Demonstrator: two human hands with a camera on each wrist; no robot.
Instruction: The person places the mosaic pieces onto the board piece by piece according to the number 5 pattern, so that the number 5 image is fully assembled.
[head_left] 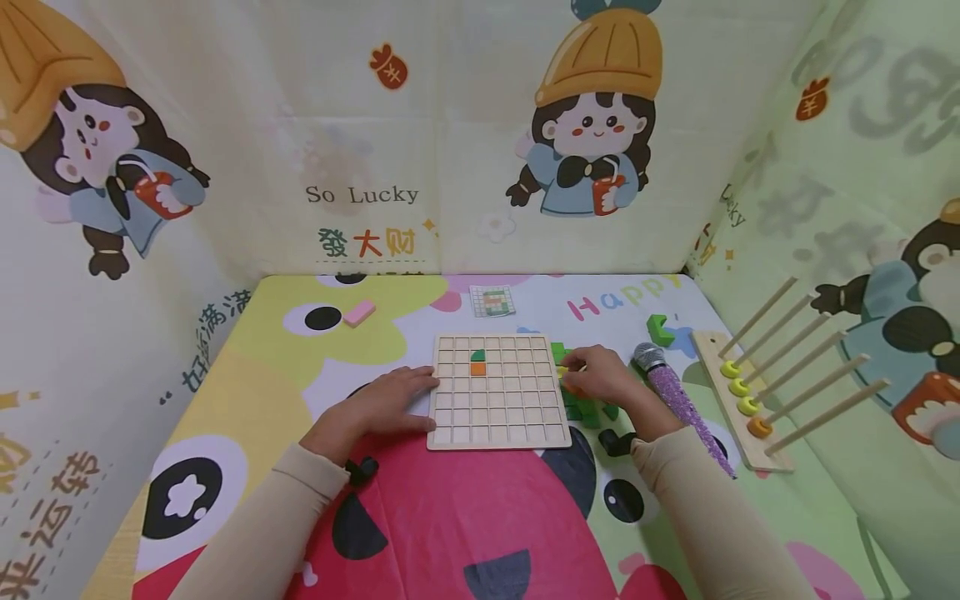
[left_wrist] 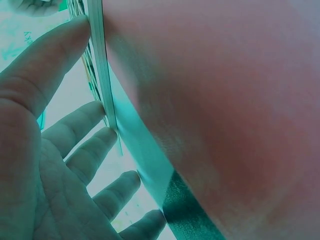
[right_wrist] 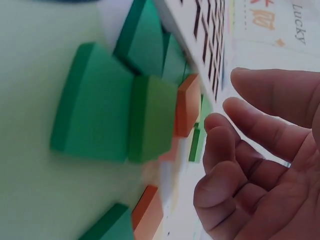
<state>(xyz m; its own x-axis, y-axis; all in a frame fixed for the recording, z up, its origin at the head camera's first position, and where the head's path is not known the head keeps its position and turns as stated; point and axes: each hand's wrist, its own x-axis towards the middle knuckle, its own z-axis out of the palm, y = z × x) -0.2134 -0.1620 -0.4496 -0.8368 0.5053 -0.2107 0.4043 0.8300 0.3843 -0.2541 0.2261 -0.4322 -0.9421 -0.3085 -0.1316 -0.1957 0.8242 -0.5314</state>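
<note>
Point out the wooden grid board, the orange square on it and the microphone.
Wooden grid board (head_left: 498,400): head view, bare cell near its centre.
Orange square (head_left: 478,369): head view, middle of its top face.
Microphone (head_left: 685,408): head view, on its purple handle.

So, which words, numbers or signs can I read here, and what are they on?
"So Lucky": cream printed back cloth.
"發大财": same back cloth.
"Happy": multicoloured printed tablecloth.
"Lucky": cream right-hand cloth, tilted.
"满满": cream left-hand cloth.
"运转": same left-hand cloth.
¥-like signs: red printed pouches.
Too blurred: large grey lettering, right-hand cloth.
Cut off: lowest back-cloth line.
</note>
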